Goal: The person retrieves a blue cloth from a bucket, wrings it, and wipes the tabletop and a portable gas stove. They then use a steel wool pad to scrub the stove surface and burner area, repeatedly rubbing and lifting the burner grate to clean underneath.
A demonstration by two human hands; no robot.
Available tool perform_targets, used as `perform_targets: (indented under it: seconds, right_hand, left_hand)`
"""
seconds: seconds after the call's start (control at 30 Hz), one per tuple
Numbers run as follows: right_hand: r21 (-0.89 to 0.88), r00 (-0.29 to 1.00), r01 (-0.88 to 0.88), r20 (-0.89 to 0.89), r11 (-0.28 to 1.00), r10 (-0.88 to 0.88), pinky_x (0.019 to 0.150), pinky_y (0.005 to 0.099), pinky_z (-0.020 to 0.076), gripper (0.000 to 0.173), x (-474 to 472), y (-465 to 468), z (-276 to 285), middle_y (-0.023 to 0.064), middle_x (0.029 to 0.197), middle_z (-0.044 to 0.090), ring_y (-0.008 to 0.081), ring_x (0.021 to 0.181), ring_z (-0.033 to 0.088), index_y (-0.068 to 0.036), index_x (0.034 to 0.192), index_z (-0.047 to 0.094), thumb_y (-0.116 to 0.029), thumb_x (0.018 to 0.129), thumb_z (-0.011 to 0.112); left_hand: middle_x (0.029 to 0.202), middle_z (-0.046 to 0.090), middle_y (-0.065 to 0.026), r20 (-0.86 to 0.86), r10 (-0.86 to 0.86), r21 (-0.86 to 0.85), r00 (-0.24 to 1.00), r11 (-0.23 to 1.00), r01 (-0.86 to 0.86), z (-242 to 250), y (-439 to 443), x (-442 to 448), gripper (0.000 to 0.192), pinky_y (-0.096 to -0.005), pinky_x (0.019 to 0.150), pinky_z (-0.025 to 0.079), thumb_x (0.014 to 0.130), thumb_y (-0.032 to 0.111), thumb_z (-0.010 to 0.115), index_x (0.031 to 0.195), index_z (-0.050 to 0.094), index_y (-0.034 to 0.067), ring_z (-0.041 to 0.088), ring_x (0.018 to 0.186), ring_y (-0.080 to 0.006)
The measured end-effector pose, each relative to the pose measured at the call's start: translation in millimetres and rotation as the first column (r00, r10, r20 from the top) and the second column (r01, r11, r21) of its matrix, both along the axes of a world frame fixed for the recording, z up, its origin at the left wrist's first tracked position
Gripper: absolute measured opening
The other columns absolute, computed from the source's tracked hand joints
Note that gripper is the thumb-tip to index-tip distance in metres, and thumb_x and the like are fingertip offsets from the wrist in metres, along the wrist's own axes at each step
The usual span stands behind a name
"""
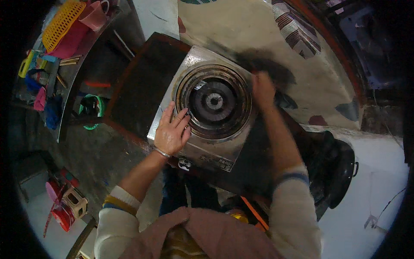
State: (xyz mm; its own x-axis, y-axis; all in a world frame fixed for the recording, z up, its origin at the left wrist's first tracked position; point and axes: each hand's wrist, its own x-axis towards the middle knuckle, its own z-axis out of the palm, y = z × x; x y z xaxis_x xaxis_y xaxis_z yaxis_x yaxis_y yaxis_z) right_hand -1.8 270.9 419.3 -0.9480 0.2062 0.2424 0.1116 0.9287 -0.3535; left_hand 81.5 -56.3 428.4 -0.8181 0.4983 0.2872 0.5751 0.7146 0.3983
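Observation:
A single-burner gas stove [190, 69] with a stained stainless steel top sits on a dark stand, and a round burner [214, 101] is set in it without a pot. My left hand [171, 132] lies on the stove's left side, fingers spread, their tips on the rim of the burner's ring; a ring and a metal bracelet are on it. At the stove's right edge is my right hand [262, 87], blurred, its fingers turned away from view; whether it holds something does not show. A control knob [184, 164] sits on the stove's front side, below my left hand.
A black wok or pan [344, 171] stands at the right. Patterned sheeting [310, 94] covers the area behind the stove. At the left, a bench holds a yellow plastic basket [63, 24] and a pink mug [93, 16]. A green-rimmed bucket [101, 108] is below it.

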Motion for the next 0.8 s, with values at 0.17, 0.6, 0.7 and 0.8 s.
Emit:
perform_targets:
  seconds: [0.17, 0.6, 0.7, 0.8]
  right_hand:
    - [-0.082, 0.999, -0.017, 0.041, 0.997, 0.020, 0.072, 0.0489, 0.0457, 0.028, -42, 39, -15, 0.0202, 0.088, 0.062, 0.0409, 0.085, 0.058, -0.006, 0.093, 0.055, -0.034, 0.093, 0.048]
    - [-0.173, 0.998, 0.056, 0.015, 0.983, -0.054, 0.070, 0.0466, 0.0467, 0.034, -33, 39, -13, 0.0186, 0.089, 0.064, 0.0395, 0.083, 0.060, -0.006, 0.091, 0.059, -0.040, 0.090, 0.052]
    - [-0.169, 1.000, 0.015, 0.022, 0.986, -0.011, 0.071, 0.0461, 0.0470, 0.034, 11, 19, -14, 0.0184, 0.088, 0.063, 0.0391, 0.082, 0.060, -0.006, 0.091, 0.059, -0.040, 0.089, 0.053]
    - [-0.160, 1.000, -0.016, 0.011, 0.987, 0.018, 0.070, 0.0458, 0.0473, 0.032, 18, 2, -1, 0.0182, 0.088, 0.063, 0.0389, 0.082, 0.060, -0.006, 0.090, 0.059, -0.037, 0.090, 0.054]
  left_hand:
    - [0.124, 0.056, -0.0085, -0.030, -0.010, 0.024, 0.999, 1.000, 0.011, 0, 0, 0, 0.031, -0.0469, 0.103, 0.035, 0.074, 0.014, 0.063, 0.104, 0.064, 0.007, 0.040, 0.125, -0.0401]
    - [0.123, 0.055, -0.0081, 0.011, -0.014, -0.003, 1.000, 1.000, 0.014, 0, 0, 3, 0.032, -0.0516, 0.104, 0.033, 0.072, 0.014, 0.064, 0.103, 0.064, 0.006, 0.039, 0.126, -0.0403]
    - [0.123, 0.056, -0.0081, 0.020, -0.019, -0.020, 1.000, 1.000, 0.019, 0, -1, 2, 0.032, -0.0516, 0.104, 0.033, 0.072, 0.014, 0.065, 0.103, 0.064, 0.005, 0.039, 0.125, -0.0402]
    - [0.123, 0.056, -0.0081, 0.020, -0.025, 0.022, 0.999, 0.999, 0.025, -2, -1, 0, 0.031, -0.0504, 0.104, 0.033, 0.073, 0.014, 0.064, 0.103, 0.064, 0.006, 0.038, 0.126, -0.0403]
